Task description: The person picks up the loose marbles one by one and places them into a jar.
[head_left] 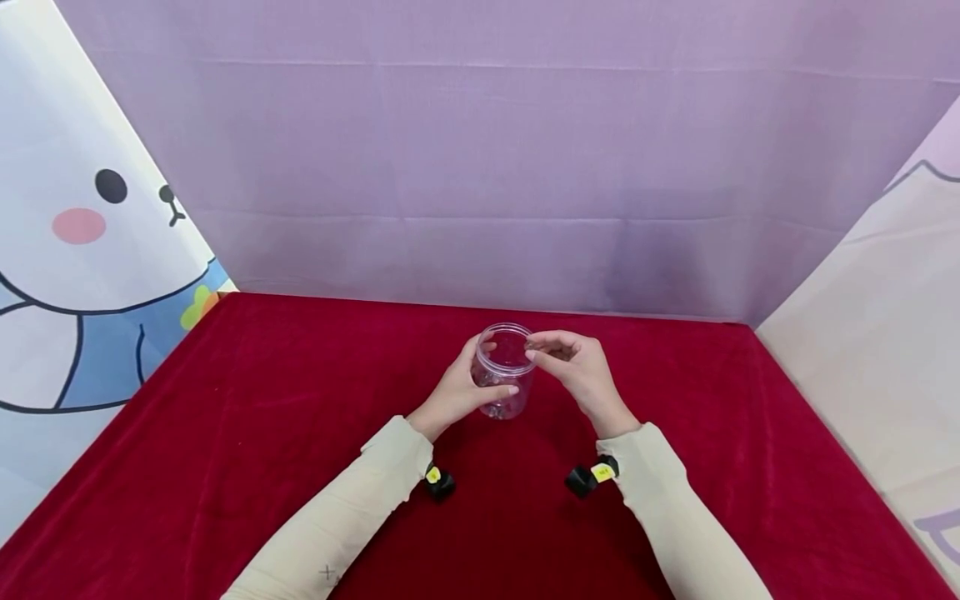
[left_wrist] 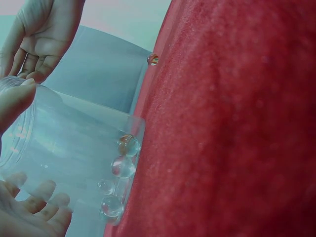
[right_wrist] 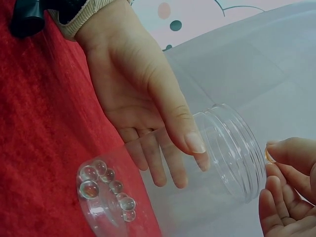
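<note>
A clear plastic jar (head_left: 516, 406) with a threaded neck and no lid stands over the red cloth, slightly tilted in the head view. My left hand (head_left: 463, 385) grips it around the side, thumb in front and fingers behind. Several clear glass marbles (right_wrist: 90, 189) lie on its bottom, some with coloured swirls. At the right of the mouth, my right hand (head_left: 581, 367) pinches a small marble with an orange glint (right_wrist: 269, 152) between thumb and forefinger, right at the rim. Another swirled marble (left_wrist: 152, 59) lies on the cloth outside the jar.
A red velvety cloth (head_left: 300, 400) covers the table. A plain lilac curtain (head_left: 480, 167) hangs along the back edge, with printed cartoon panels (head_left: 90, 275) at the sides. Black wrist cameras (head_left: 581, 481) hang near both cuffs.
</note>
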{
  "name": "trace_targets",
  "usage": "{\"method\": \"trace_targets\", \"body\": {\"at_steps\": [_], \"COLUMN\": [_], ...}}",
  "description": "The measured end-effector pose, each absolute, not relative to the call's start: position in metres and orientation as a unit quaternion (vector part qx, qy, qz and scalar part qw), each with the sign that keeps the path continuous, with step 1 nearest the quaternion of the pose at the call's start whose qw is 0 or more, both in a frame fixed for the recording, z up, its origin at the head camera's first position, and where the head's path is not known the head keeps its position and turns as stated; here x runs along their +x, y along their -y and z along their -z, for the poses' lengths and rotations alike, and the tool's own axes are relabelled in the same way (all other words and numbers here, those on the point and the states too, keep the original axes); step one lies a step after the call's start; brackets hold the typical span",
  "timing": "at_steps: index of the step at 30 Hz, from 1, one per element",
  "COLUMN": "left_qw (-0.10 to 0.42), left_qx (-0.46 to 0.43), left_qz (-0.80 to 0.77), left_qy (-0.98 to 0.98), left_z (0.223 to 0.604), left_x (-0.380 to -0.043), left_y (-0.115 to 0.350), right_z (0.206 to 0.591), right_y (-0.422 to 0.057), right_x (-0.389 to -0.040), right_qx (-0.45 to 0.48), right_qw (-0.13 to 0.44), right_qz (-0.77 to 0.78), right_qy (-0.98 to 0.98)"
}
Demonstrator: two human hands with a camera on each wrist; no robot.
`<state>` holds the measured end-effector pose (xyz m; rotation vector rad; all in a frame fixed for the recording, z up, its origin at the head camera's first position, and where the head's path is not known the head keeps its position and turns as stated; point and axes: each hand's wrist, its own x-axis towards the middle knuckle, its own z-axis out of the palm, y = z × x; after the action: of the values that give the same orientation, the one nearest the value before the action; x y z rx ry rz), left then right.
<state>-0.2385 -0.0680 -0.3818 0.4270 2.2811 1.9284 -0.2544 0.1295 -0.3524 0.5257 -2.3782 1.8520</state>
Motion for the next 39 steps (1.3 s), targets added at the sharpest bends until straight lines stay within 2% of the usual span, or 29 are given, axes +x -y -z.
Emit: {"method": "trace_targets", "body": {"at_steps": [18,39], "left_qw": [0.062,0.069], "left_qx": [0.142,0.143], "left_qz": [-0.639,-0.647], "left_qy": [-0.753,-0.746], "left_z": [0.377,0.372], "left_x": [-0.238,-0.236], "left_y": [0.069,0.07], "right_z": [0.348,0.352], "right_y": [-0.135,-0.168], "right_x": [-0.251,-0.247], "right_qx": [0.154,0.14], "right_qw": [0.025,0.015], "right_qz": [-0.612,-0.564], "right_qy": [0.775,0.814]}}
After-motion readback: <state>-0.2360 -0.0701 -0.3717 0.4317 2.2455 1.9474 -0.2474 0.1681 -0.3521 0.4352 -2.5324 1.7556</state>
